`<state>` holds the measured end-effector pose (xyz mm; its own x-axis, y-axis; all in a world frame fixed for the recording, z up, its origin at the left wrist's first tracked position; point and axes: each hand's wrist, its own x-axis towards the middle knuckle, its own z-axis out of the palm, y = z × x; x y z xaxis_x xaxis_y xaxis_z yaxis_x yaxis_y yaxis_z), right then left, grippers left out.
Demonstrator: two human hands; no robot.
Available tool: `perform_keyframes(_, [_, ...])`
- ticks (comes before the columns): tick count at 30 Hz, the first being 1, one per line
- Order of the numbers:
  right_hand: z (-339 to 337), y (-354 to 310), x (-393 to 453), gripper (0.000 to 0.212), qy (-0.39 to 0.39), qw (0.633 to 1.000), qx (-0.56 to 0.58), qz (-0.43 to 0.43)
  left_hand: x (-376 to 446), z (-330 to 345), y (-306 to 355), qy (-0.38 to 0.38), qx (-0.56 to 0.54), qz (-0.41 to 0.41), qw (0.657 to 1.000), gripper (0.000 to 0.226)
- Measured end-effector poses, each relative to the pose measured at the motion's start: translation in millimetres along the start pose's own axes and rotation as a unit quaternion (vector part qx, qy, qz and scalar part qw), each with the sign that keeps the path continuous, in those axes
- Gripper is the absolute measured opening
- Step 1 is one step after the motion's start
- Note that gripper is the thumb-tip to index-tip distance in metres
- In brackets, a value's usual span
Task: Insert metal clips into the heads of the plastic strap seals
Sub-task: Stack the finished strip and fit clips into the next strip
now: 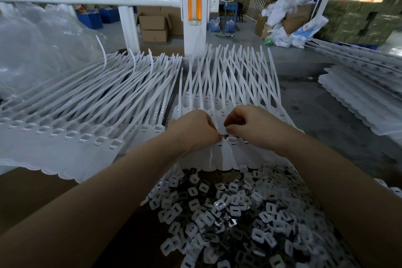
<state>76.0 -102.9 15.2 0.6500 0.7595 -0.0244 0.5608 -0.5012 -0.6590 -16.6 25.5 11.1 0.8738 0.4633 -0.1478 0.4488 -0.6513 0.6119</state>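
1. Hands met over a row of strap seals (219, 154) on the tabletop; left hand (193, 130) and right hand (248, 126) were curled, fingertips pinching at one seal head.
2. Insertion seemed underway; any clip pinched was hidden.
3. Next likely needed another from the clip pile (228, 213).

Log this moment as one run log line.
left hand: pinching at seal head | right hand: pinching same head | clip pile: near
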Motion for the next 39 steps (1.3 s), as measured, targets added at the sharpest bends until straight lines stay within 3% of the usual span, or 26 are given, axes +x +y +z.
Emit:
perform_keyframes(11, [-3,3,1,0.013,-0.004,1.000,0.011,-0.001,4,-4,-9,-0.005,-0.035,0.015,0.999,0.010])
perform_keyframes(13, [-4,4,2,0.017,-0.005,1.000,0.019,0.000,4,-10,-14,-0.018,-0.059,0.037,0.997,0.004])
perform_keyframes(16, [-6,6,3,0.021,-0.007,1.000,0.027,0.010,0,-23,-21,-0.031,-0.073,0.103,0.991,0.014])
perform_keyframes(20, [-7,7,4,0.022,-0.010,0.998,0.050,0.021,-8,-31,-25,-0.075,0.091,0.220,0.968,0.026])
perform_keyframes(25, [-7,6,3,0.021,-0.008,0.998,0.065,0.016,-10,-29,-18,-0.043,0.242,0.258,0.934,0.025])
perform_keyframes(32, [-6,-1,-1,0.021,-0.064,0.993,0.091,-0.030,-8,-44,-22,-0.024,0.262,0.221,0.939,0.024])
perform_keyframes(35, [-6,-2,-1,0.023,-0.073,0.993,0.080,-0.045,-12,-44,-18,-0.035,0.253,0.265,0.930,0.013])
perform_keyframes(39, [-7,2,0,0.020,-0.065,0.992,0.092,-0.051,-23,-34,-7,-0.109,0.169,0.324,0.924,0.010])
